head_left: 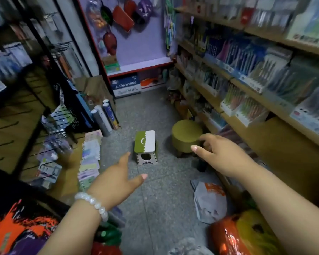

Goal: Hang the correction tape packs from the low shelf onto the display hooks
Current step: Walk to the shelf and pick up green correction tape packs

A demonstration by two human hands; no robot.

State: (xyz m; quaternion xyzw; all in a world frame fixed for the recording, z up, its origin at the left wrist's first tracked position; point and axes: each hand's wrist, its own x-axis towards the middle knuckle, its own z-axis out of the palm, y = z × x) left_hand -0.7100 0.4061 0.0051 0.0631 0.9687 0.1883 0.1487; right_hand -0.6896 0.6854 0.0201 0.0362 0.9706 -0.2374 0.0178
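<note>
1. Left hand (116, 178): held over the floor, fingers straight and relaxed, thumb out; holds nothing. Bead bracelet (94, 204) on the wrist.
2. Right hand (217, 153): reaching forward near the round stool (185, 134), fingers loosely bent, empty.
3. Packs (89, 159): a row stands on the low shelf at left, beside the hooks (50, 159); print too blurred to confirm the type.
4. Folding stool (145, 144): on the floor between the hands.

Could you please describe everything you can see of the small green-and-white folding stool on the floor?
The folding stool stands upright on the speckled grey floor mid-aisle. Its flat top looks like plastic, split into an olive-green left half and a white right half along a notched line, with a handle slot at the centre. The beige legs below show an oval cutout. Nothing touches it; the round olive stool stands apart, to its right.
</note>
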